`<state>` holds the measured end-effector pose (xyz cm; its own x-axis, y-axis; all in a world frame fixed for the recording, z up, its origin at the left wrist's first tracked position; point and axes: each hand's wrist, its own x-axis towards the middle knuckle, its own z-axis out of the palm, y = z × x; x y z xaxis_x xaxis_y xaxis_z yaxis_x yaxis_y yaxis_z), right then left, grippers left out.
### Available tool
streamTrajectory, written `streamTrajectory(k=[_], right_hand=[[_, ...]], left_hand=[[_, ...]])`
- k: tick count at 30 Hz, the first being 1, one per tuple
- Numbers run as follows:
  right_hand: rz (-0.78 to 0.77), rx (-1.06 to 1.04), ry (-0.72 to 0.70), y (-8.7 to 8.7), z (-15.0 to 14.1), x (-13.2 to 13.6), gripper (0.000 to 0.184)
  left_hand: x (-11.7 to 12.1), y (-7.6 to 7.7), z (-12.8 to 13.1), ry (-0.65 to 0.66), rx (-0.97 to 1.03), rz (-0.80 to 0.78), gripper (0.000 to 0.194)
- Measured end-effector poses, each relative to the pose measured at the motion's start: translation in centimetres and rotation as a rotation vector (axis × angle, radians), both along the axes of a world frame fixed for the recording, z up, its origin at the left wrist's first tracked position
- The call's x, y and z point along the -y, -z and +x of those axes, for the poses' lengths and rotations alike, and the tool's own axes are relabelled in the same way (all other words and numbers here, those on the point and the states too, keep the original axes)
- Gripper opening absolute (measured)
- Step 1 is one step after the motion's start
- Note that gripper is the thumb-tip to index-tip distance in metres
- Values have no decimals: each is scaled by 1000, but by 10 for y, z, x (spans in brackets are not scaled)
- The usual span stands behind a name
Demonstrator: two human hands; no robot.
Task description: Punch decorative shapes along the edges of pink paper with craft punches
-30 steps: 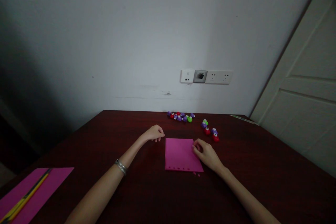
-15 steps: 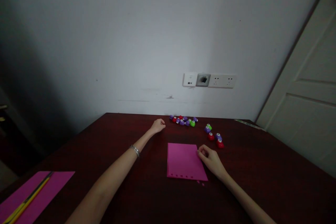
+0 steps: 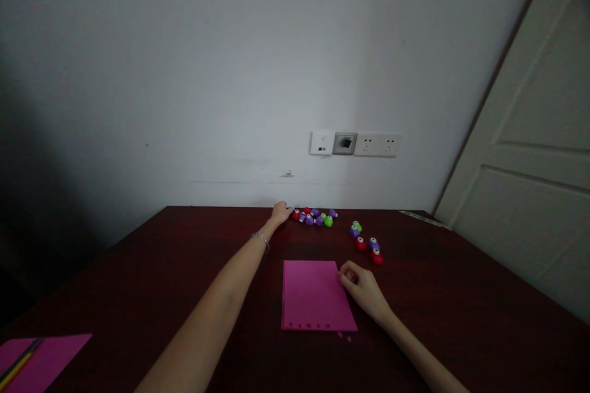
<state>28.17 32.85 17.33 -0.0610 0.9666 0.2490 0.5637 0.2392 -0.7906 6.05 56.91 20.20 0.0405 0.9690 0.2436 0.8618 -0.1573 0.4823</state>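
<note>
My left hand [image 3: 280,212] reaches to the back of the table, its fingers closed around a small purple craft punch at the left end of the punch cluster; the fingers mostly hide it. A red craft punch [image 3: 295,215] sits right beside those fingertips. In front of me lies a pink sheet of paper [image 3: 317,295], apparently with another sheet under it, showing a row of small punched marks along its near edge. My right hand [image 3: 364,288] rests at the sheet's right edge, thumb and fingers pinched on it.
More purple, red and green craft punches [image 3: 319,220] lie at the back, and several stand to the right, including a red one [image 3: 377,256]. Tiny pink paper bits [image 3: 340,334] lie near the sheet. Pencils [image 3: 18,365] rest on another pink sheet [image 3: 59,353] at left.
My left hand has moved farther back to the leftmost purple punch and closed on it. The right hand stays at the paper's edge. The view has shifted slightly.
</note>
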Motion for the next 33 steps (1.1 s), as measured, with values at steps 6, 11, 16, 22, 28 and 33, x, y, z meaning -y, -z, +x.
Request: streamTrajectory(k=[6,11,16,22,28,33], right_hand=[[6,-33,13,0,1,-2,13],[20,-36,26,2,1,-4,12],[12,-55,20,1,1,-3,12],[2,-57,18,2,1,-4,12],[7,-60,14,2,1,-4,11],[1,-59,20,1,1,-3,11]], left_hand=[[-12,4,9,16,-70,1,26],[-17,6,9,13,-96,-26,23],[-15,11,8,-24,-90,-32,26],[-8,12,11,-73,-60,-21,29],[-4,7,15,-108,-9,-27,30],[-1,6,14,-133,67,-24,26]])
